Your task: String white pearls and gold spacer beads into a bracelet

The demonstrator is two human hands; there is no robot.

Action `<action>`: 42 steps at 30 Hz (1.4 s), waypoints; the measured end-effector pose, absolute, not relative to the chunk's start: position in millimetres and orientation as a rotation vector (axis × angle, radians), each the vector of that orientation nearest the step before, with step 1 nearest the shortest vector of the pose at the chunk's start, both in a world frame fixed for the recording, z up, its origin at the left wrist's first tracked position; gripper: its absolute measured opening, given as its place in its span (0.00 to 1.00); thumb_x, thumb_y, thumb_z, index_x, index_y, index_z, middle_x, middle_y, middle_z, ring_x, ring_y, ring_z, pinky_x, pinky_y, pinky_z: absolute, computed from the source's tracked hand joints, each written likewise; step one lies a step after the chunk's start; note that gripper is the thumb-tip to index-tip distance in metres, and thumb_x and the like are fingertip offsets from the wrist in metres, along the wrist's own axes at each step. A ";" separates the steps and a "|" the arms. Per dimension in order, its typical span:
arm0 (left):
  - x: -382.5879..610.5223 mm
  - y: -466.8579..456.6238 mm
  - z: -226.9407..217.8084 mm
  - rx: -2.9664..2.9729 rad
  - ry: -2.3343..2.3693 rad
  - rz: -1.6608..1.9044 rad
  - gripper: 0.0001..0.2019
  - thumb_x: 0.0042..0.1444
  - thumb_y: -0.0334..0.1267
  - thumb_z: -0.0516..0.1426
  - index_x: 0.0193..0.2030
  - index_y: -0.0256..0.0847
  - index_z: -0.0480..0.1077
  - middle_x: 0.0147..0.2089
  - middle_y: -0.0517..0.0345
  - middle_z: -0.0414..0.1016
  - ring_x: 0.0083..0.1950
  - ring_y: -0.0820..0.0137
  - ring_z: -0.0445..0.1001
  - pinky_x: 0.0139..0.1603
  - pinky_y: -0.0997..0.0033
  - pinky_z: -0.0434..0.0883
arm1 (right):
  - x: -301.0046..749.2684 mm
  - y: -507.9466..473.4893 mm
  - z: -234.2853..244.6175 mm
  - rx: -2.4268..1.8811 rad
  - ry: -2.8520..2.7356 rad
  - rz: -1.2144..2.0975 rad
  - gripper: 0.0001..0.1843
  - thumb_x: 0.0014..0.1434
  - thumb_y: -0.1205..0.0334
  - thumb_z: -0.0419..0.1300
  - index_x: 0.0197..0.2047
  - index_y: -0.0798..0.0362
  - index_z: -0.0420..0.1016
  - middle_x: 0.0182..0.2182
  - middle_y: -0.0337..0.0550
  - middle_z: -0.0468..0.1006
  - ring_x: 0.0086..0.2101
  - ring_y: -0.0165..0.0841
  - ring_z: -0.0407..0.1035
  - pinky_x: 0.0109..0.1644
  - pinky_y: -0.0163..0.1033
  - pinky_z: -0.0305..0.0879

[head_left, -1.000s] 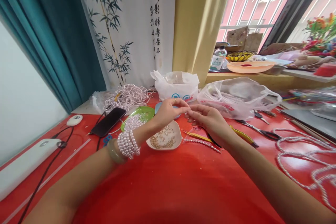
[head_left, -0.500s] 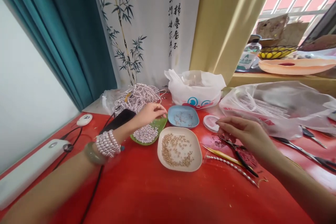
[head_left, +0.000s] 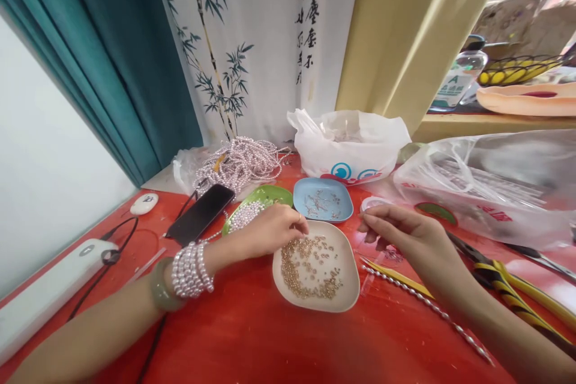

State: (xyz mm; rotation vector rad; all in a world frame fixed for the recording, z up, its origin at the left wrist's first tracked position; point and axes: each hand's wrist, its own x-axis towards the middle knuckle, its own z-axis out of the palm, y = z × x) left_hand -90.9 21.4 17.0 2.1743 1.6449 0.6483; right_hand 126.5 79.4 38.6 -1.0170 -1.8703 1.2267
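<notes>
My left hand (head_left: 270, 229) hovers at the left rim of a cream dish (head_left: 346, 294) of small gold beads, its fingertips pinched together at the beads. Pearl bracelets and a jade bangle (head_left: 162, 285) ring that wrist. My right hand (head_left: 400, 231) is held just right of the dish, fingers pinched on something too thin to make out. A strung row of pearls (head_left: 432, 310) lies on the red table below that hand. Behind the cream dish sit a green dish (head_left: 265, 195) of loose pearls and a blue dish (head_left: 321, 202) of small metal findings.
A black phone (head_left: 200, 213) and a heap of pearl strands (head_left: 240, 162) lie at the back left. White plastic bags (head_left: 348, 144) stand at the back; another bag (head_left: 490, 183) is to the right. Yellow-handled pliers (head_left: 513, 288) lie at the right. A white power strip (head_left: 45, 291) sits far left.
My hands parted from in front of me. The left went to the green dish of pearls, then came back to the cream dish of gold beads. The view tilted down and closer.
</notes>
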 end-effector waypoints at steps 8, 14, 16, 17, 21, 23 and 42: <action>-68.3 33.6 9.3 2.351 1.700 0.410 0.09 0.52 0.30 0.52 0.32 0.39 0.74 0.32 0.55 0.75 0.36 0.67 0.70 0.36 0.69 0.64 | 128.9 77.3 22.3 -0.937 -1.928 1.343 0.10 0.52 0.56 0.57 0.26 0.53 0.71 0.22 0.37 0.72 0.22 0.26 0.63 0.27 0.31 0.61; -53.9 38.1 5.6 2.516 1.733 0.261 0.07 0.53 0.31 0.52 0.30 0.38 0.72 0.30 0.53 0.71 0.38 0.64 0.67 0.29 0.71 0.62 | 126.5 78.3 8.7 -0.904 -1.904 1.389 0.08 0.53 0.58 0.56 0.28 0.53 0.70 0.24 0.37 0.72 0.23 0.26 0.63 0.27 0.31 0.61; -51.3 39.2 6.3 2.565 1.743 0.183 0.08 0.53 0.30 0.52 0.28 0.37 0.71 0.30 0.52 0.70 0.37 0.64 0.66 0.26 0.71 0.61 | 126.2 77.6 6.8 -0.895 -1.897 1.416 0.08 0.53 0.59 0.55 0.28 0.53 0.70 0.24 0.37 0.72 0.24 0.26 0.64 0.27 0.31 0.61; -50.5 39.9 6.4 2.588 1.745 0.145 0.09 0.53 0.30 0.51 0.28 0.37 0.71 0.30 0.52 0.70 0.37 0.64 0.65 0.25 0.72 0.60 | 126.2 77.3 6.2 -0.894 -1.897 1.422 0.08 0.53 0.59 0.55 0.28 0.53 0.70 0.24 0.37 0.72 0.24 0.27 0.64 0.27 0.31 0.61; -49.3 42.5 5.1 2.664 1.759 0.048 0.09 0.52 0.29 0.49 0.26 0.36 0.69 0.29 0.51 0.69 0.37 0.63 0.64 0.22 0.72 0.57 | 126.3 77.4 4.8 -0.892 -1.900 1.423 0.08 0.53 0.60 0.55 0.27 0.53 0.70 0.23 0.36 0.71 0.24 0.26 0.64 0.27 0.31 0.60; -48.7 42.4 5.2 2.668 1.762 0.056 0.09 0.51 0.28 0.49 0.25 0.36 0.68 0.28 0.51 0.69 0.37 0.62 0.64 0.22 0.71 0.57 | 126.6 78.9 5.6 -0.898 -1.897 1.426 0.08 0.54 0.59 0.55 0.27 0.54 0.70 0.23 0.37 0.72 0.24 0.26 0.64 0.27 0.31 0.60; -43.5 26.7 3.6 0.817 1.067 1.137 0.06 0.42 0.31 0.62 0.27 0.34 0.69 0.28 0.59 0.70 0.29 0.78 0.67 0.32 0.79 0.65 | 125.4 67.8 15.3 -0.871 -1.781 1.625 0.09 0.52 0.61 0.56 0.23 0.55 0.68 0.19 0.35 0.70 0.19 0.23 0.61 0.23 0.29 0.57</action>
